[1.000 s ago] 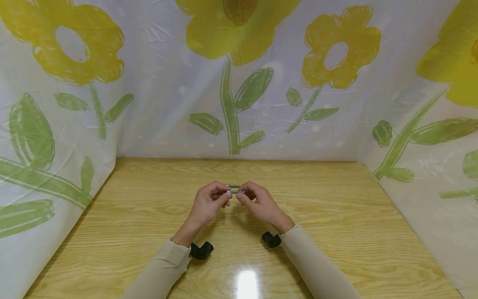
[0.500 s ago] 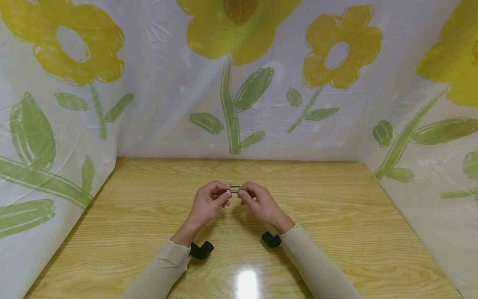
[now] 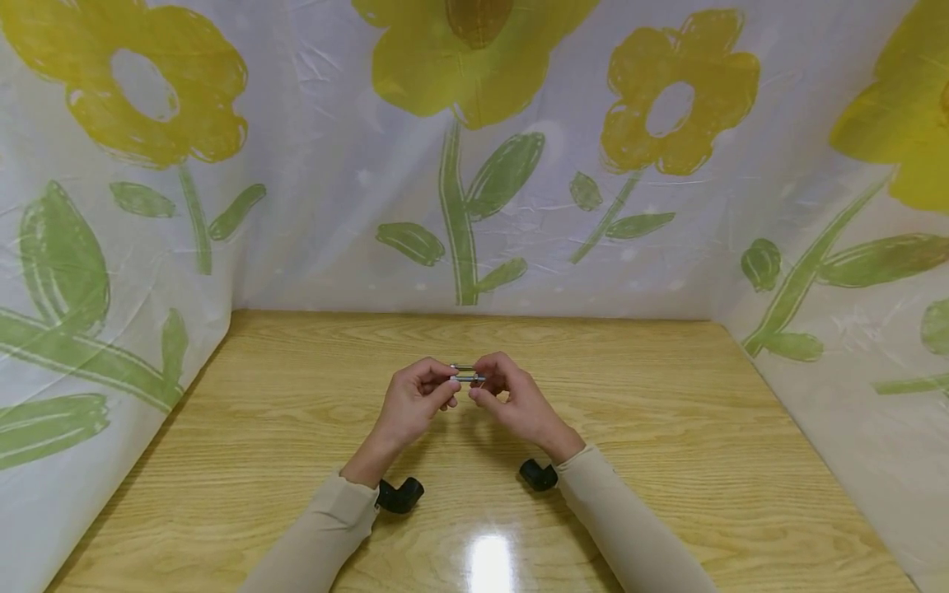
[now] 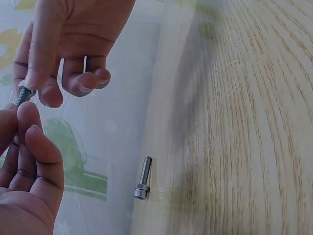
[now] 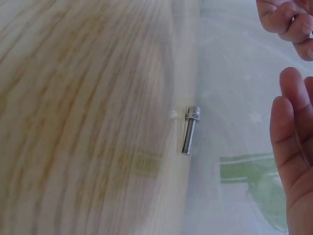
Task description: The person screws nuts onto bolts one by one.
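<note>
My left hand (image 3: 408, 405) pinches a small metal bolt (image 3: 465, 379) by its head end, between thumb and index finger. The bolt lies level, shank toward the right, with a nut (image 3: 477, 378) near its far end. My right hand (image 3: 521, 405) is around that end, thumb and index finger spread apart above and below the nut. In the left wrist view the threads (image 4: 22, 98) show between the two hands, and a right fingertip overlaps the nut. On the table just beyond the hands lies a second socket-head bolt (image 4: 144, 177), a nut against its head.
Two black elbow-shaped pieces (image 3: 400, 496) show by the sleeve cuffs, one at each wrist. The wood-grain table (image 3: 630, 371) ends at a white flower-printed cloth (image 3: 334, 272), which rises behind and on both sides.
My right thumb and index finger closed on the nut half a second ago and have now spread apart, baring the nut. The left hand and the lying bolt have stayed in place.
</note>
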`<state>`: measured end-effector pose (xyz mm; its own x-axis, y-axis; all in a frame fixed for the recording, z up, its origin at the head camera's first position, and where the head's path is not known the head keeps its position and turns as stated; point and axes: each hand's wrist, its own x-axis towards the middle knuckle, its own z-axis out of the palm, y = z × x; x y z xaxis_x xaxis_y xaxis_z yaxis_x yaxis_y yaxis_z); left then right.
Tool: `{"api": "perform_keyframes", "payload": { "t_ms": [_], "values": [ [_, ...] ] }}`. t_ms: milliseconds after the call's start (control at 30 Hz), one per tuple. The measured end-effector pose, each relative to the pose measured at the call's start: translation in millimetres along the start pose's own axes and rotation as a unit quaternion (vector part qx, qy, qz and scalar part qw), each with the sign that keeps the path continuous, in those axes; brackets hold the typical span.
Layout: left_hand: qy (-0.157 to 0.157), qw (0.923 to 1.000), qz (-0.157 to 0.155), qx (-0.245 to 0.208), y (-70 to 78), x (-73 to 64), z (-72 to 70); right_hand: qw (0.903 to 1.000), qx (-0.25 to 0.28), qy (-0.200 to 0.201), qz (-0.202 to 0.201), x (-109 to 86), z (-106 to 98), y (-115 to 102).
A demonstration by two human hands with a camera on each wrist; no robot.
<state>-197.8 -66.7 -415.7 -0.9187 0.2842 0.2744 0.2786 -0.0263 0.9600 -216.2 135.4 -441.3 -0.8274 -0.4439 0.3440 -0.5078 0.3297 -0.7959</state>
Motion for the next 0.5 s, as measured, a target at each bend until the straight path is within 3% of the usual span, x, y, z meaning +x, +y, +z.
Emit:
{"api": "perform_keyframes", "payload": {
  "t_ms": [167, 500],
  "values": [
    [0.0, 1.0, 0.0, 0.0, 0.4, 0.0, 0.3, 0.9998, 0.011, -0.001, -0.018, 0.2, 0, 0],
    [-0.002, 1.0, 0.0, 0.002, 0.7, -0.4, 0.5, 0.999, -0.025, 0.001, 0.038, 0.1, 0, -11]
  ]
}}
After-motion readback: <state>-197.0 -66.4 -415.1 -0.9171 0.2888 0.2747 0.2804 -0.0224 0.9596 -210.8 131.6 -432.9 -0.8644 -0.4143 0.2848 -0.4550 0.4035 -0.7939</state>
